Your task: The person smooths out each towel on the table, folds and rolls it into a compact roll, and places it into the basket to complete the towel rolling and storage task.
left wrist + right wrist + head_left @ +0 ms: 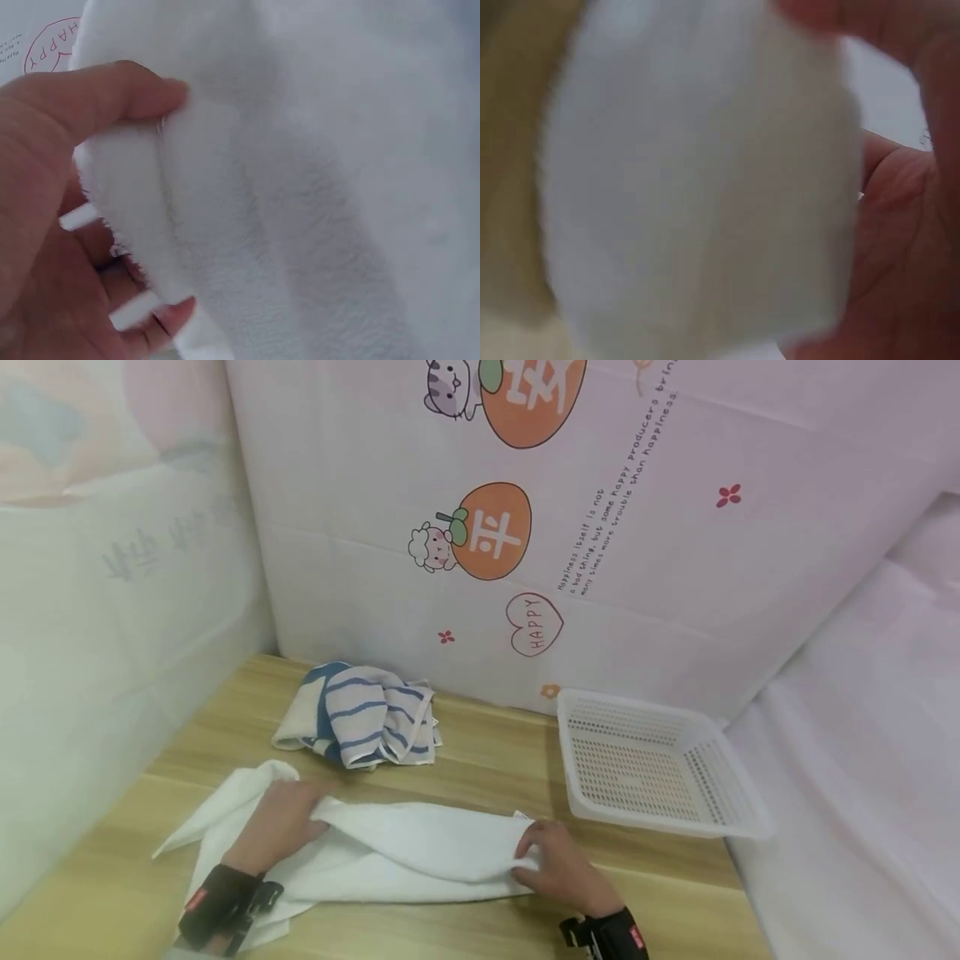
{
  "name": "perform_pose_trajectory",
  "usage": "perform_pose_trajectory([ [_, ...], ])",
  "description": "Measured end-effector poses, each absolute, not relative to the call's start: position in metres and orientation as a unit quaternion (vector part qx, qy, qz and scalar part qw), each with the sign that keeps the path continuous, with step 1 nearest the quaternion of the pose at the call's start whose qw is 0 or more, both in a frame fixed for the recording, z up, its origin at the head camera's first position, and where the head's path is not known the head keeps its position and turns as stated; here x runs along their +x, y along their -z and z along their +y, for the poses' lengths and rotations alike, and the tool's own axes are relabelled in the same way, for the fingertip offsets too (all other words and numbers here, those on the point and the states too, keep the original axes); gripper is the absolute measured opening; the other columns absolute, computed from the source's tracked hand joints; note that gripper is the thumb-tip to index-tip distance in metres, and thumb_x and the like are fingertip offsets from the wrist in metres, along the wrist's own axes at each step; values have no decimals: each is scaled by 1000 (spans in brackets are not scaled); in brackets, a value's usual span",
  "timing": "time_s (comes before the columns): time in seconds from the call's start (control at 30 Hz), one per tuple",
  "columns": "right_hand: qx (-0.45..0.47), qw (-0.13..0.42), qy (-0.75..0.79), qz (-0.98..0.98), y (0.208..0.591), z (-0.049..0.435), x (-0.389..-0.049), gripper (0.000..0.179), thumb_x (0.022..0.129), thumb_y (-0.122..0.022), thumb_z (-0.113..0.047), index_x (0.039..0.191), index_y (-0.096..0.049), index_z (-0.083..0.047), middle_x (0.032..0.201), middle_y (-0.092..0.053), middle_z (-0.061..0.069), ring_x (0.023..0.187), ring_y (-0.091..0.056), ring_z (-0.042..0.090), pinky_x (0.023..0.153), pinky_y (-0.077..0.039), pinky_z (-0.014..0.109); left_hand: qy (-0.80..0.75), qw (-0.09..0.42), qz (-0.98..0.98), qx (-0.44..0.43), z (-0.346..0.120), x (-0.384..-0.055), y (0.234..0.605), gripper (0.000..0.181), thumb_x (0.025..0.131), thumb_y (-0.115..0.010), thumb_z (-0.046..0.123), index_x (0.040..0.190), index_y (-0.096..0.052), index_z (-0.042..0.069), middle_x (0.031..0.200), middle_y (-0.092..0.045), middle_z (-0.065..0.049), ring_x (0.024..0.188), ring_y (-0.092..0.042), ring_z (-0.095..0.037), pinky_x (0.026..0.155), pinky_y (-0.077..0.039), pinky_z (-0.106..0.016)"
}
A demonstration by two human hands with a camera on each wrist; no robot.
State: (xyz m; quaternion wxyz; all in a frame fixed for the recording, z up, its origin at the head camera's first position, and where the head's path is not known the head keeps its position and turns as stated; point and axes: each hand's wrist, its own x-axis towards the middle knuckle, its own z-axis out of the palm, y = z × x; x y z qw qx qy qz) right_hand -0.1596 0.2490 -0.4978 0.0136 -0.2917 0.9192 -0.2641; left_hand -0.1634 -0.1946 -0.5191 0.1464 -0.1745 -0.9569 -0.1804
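Observation:
A white towel (427, 839) stretches crosswise over the front of the wooden table, folded in overlapping layers. My left hand (281, 822) pinches its left part. In the left wrist view, the thumb (124, 94) lies over the towel (300, 187) and the other fingers are behind its frayed edge. At the other end, my right hand (558, 864) grips the towel between thumb and fingers. The right wrist view shows the towel (697, 187) blurred, with the palm (900, 232) beside it; some fingertips are hidden. Loose towel corners spread left of and below my left hand.
A crumpled blue-and-white striped towel (367, 714) lies behind the white one. At the back right stands a white plastic basket (671, 822) with slotted walls. Printed white cloth (360, 602) hangs behind the table (667, 906) and along both sides.

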Motion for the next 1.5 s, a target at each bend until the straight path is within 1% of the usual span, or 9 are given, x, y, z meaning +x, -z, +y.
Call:
perform_pose_trajectory([
  [0.17, -253, 45, 308, 916, 510, 238, -169, 14, 95, -72, -30, 96, -69, -16, 99, -67, -5, 99, -63, 17, 89, -53, 39, 206, 101, -963, -138, -202, -165, 518, 19, 64, -84, 13, 76, -69, 14, 116, -64, -19, 116, -49, -46, 104, -27, -73],
  [0.3, -237, -2, 275, 932, 519, 230, -185, 38, 86, -80, -14, 120, -66, -6, 121, -67, 9, 120, -59, 30, 102, -48, 51, 227, 82, -959, -150, -209, -165, 516, 31, 60, -83, 13, 69, -54, 21, 108, -69, -12, 118, -51, -43, 107, -8, -83],
  [0.4, -244, 30, 261, 933, 526, 225, -194, 49, 85, -81, -12, 129, -63, -4, 129, -65, 12, 126, -56, 33, 106, -46, 52, 232, 65, -959, -149, -218, -166, 513, 31, 61, -82, 14, 73, -54, 21, 88, -66, 1, 99, -59, -33, 105, -12, -82],
  [0.57, -255, 77, 287, 920, 529, 222, -201, 25, 90, -75, -10, 114, -70, -8, 112, -68, 6, 108, -63, 24, 94, -53, 45, 233, 52, -961, -138, -241, -168, 504, 38, 63, -83, 9, 94, -64, 15, 86, -64, 2, 90, -59, -30, 101, -16, -80],
  [0.87, -246, 31, 251, 936, 507, 231, -202, 8, 97, -67, -6, 102, -62, -9, 99, -61, 1, 93, -59, 14, 79, -52, 34, 138, 80, -974, -161, -272, -175, 487, 28, 68, -90, 33, 83, -75, 14, 88, -71, -6, 91, -58, -37, 88, -31, -68],
  [1.0, -226, 45, 247, 941, 481, 244, -209, 7, 99, -63, -7, 105, -59, -9, 99, -64, 3, 92, -62, 16, 77, -53, 35, 116, 127, -966, -191, -288, -188, 476, 24, 67, -88, 24, 81, -76, 10, 91, -72, -12, 94, -60, -42, 91, -36, -70],
  [1.17, -258, 33, 231, 937, 461, 256, -227, 8, 97, -65, -2, 99, -61, -8, 96, -67, 4, 93, -65, 16, 79, -55, 34, 166, 117, -961, -188, -310, -202, 449, 18, 73, -84, 14, 84, -73, 6, 83, -71, -7, 76, -64, -27, 73, -53, -49],
  [1.33, -250, 19, 238, 938, 432, 256, -243, 11, 94, -68, 2, 95, -62, -8, 94, -67, 6, 86, -61, 15, 73, -53, 32, 212, 76, -963, -150, -324, -215, 411, 13, 85, -78, 12, 90, -67, 9, 81, -65, -2, 71, -57, -18, 62, -48, -36],
  [1.5, -256, -42, 240, 935, 391, 263, -271, 14, 92, -63, 8, 97, -59, -4, 97, -66, 11, 90, -63, 24, 79, -57, 40, 216, 118, -960, -135, -332, -235, 364, 11, 87, -74, 6, 88, -65, 11, 85, -69, -10, 75, -62, -26, 63, -49, -36],
])
